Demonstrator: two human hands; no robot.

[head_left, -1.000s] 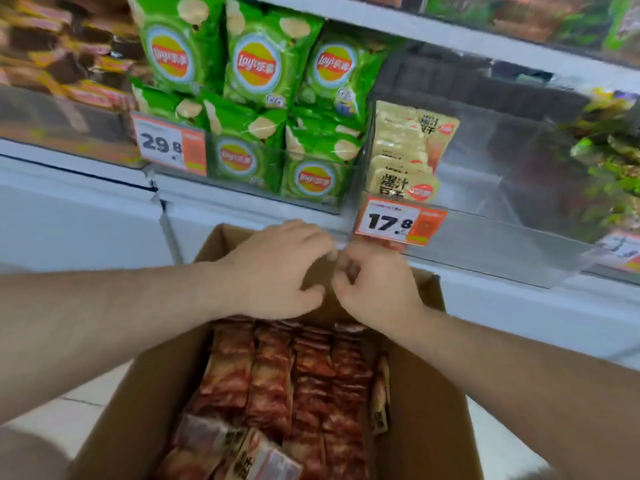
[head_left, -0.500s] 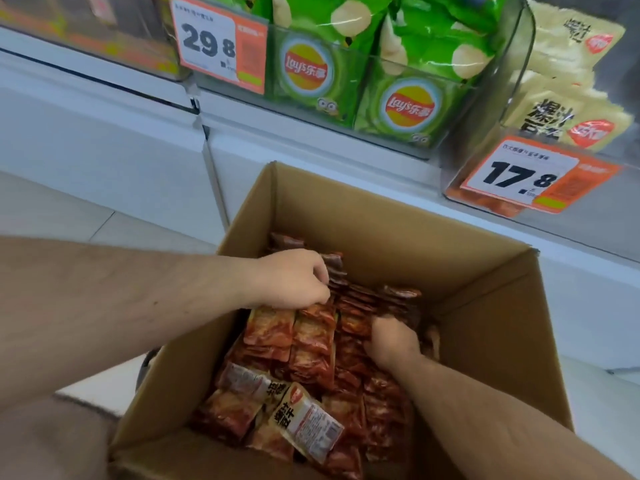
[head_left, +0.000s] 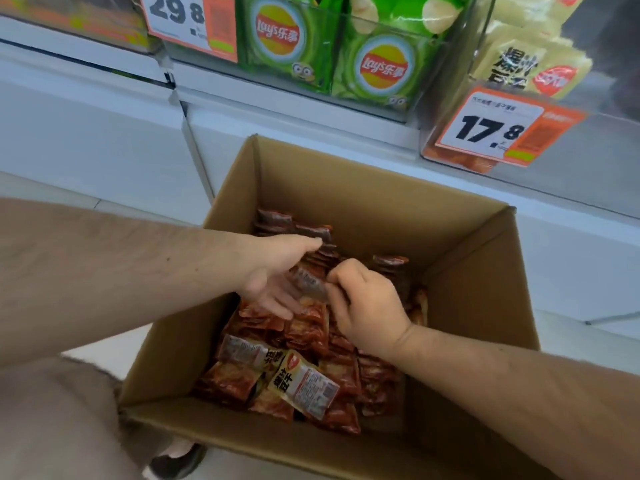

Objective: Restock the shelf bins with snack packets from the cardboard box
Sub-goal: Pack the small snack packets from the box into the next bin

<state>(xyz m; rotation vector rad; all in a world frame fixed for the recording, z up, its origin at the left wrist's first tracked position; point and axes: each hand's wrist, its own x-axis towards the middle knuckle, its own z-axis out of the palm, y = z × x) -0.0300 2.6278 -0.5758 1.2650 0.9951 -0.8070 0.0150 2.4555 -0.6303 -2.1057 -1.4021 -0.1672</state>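
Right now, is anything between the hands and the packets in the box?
No. Both hands are already inside the open box, whose flaps are out of the way. The left hand and right hand are touching the red packets at the top of the pile, with nothing covering them.

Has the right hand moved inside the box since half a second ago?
Yes. The right hand has come up from deep among the red snack packets toward the cardboard box's far wall, now meeting the left hand.
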